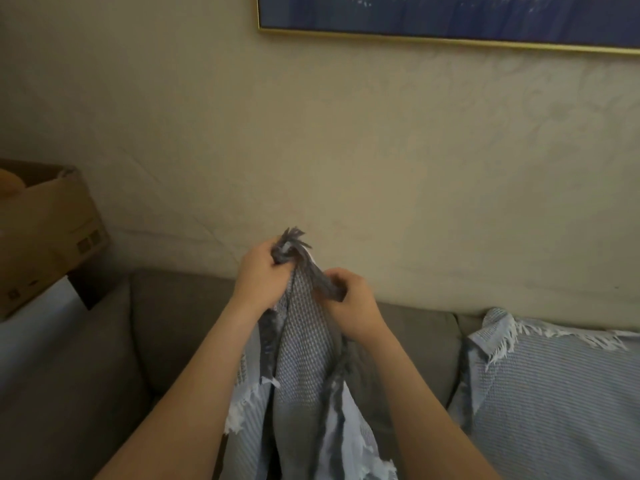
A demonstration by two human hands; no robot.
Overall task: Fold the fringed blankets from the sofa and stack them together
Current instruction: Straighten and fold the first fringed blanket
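The box [52,230] at left bears printed marks too blurred to read; no other writing shows. The left hand [258,268] is curled round the fringed corner of the grey blanket [304,341]; the right hand [349,306] pinches its edge just beside; it hangs above the sofa [173,323]. Folding looks barely begun; the pale blanket [554,375] lies loose at right, nothing stacked.

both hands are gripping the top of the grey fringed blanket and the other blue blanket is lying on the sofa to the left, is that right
Not quite. The other blue blanket lies on the sofa to the right, not the left, as the head view shows. The left hand and right hand do grip the top of the grey fringed blanket.
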